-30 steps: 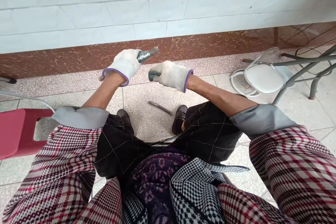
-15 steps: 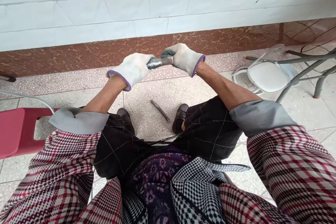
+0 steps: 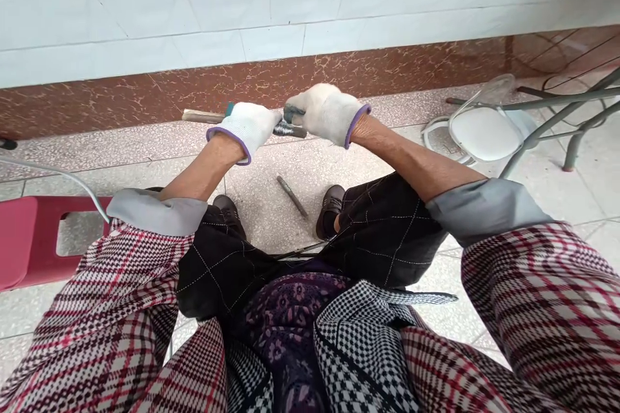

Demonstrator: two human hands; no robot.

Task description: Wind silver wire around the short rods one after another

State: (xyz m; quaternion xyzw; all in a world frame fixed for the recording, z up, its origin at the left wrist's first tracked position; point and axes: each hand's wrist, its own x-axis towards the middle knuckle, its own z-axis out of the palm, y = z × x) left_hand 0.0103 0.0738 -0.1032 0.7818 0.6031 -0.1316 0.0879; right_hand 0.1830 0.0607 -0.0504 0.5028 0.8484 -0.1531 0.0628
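My left hand (image 3: 248,128), in a white work glove with a purple cuff, is closed around a wooden stick (image 3: 201,117). The stick's pale end sticks out to the left of the glove. To the right of it, silvery wire (image 3: 283,130) is wound round the stick near its dark end. My right hand (image 3: 322,113), gloved the same way with dark-coated fingertips, sits just above and right of the wire with its fingers curled together. What those fingers pinch, if anything, is too small to make out. A thin dark rod (image 3: 292,197) lies on the floor between my shoes.
A tiled wall (image 3: 217,13) with a red-brown skirting (image 3: 387,68) stands close in front. At left is a red plastic stool (image 3: 43,232). To the right are a white round seat (image 3: 487,133), grey metal legs (image 3: 537,132) and loose cables.
The stick's left end now shows beyond my left glove. My right hand has come off the stick's bare right end and sits above the wire, fingers curled.
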